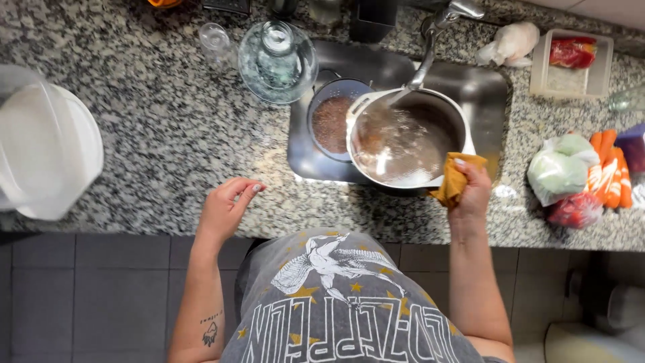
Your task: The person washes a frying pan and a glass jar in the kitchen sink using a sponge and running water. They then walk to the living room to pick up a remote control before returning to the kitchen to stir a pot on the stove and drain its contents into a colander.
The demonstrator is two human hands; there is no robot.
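My right hand (472, 191) grips a mustard-yellow cloth (453, 179) wrapped on the rim of a large steel pot (443, 111) that sits in the sink (487, 84). Water from the tap (437, 27) runs into the pot. A smaller pan (330, 121) with reddish-brown grains lies in the sink just left of the pot. My left hand (225, 208) rests on the speckled granite counter (168, 134) edge, fingers loosely spread, holding nothing.
A glass jug (277, 60) and a small glass (215, 37) stand left of the sink. A white plastic tub (47, 151) sits far left. Bagged vegetables and carrots (608, 171) lie right. A white tray (571, 64) and a crumpled bag (512, 42) sit behind.
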